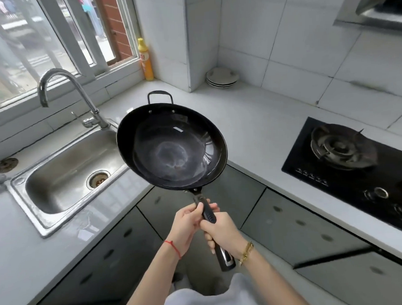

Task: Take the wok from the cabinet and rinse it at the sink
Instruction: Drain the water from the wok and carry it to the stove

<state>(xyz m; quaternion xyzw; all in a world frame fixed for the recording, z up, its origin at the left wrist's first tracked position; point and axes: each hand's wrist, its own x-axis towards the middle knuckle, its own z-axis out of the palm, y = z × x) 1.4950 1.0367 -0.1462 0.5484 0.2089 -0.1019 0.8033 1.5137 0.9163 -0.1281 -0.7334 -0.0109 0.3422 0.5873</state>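
A black wok (172, 146) hangs level in the air above the counter corner, its left rim over the right edge of the steel sink (64, 167). It has a small loop handle at the far side and a long black handle toward me. My left hand (187, 224) grips the upper part of that long handle. My right hand (224, 232) grips it just below. The curved faucet (61, 89) stands behind the sink with no water running. The wok's inside looks dry with a pale ring at the bottom.
A yellow bottle (145, 60) stands on the window ledge corner. Stacked white plates (222, 77) sit in the back corner. A black gas hob (350, 166) lies on the counter at the right. Grey cabinet doors (297, 226) run below, one at the right ajar.
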